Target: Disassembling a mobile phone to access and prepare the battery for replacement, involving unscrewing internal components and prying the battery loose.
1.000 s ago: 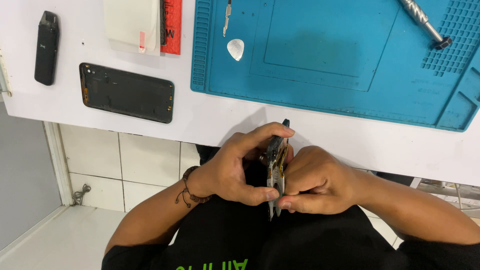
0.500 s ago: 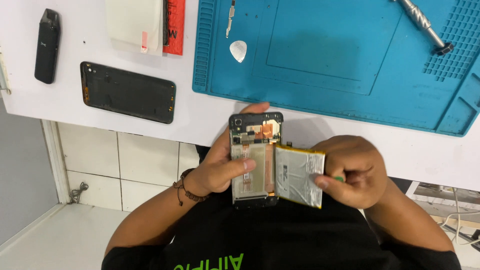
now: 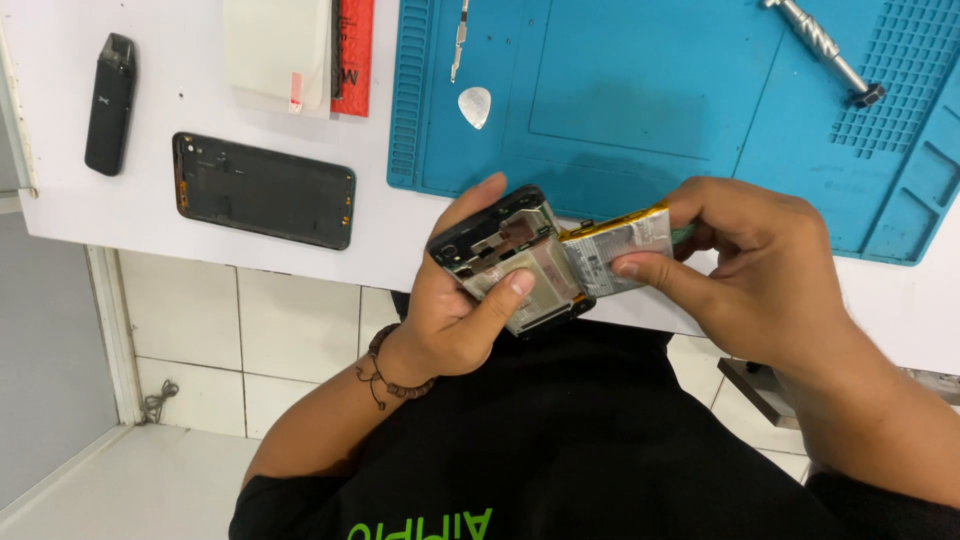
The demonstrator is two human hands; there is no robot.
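Note:
My left hand (image 3: 455,310) grips an opened black phone body (image 3: 500,250), its thumb pressing on the exposed inside. A flat silver battery (image 3: 620,250) with a yellow edge sticks out from the phone's right side, and my right hand (image 3: 760,270) pinches it between thumb and fingers. Both hands are held over the front edge of the white table (image 3: 80,210), just below the blue work mat (image 3: 640,100).
A black phone back cover (image 3: 265,190) lies on the table at left, beside a small dark oblong device (image 3: 110,103). A clear screen protector (image 3: 275,50) and red card lie behind. On the mat: white pick (image 3: 475,106), metal tweezers (image 3: 458,40), screwdriver (image 3: 825,50).
The phone went from edge-on and closed between both hands to open. The battery now stands out on the right, and phone and battery have tilted and risen toward the mat.

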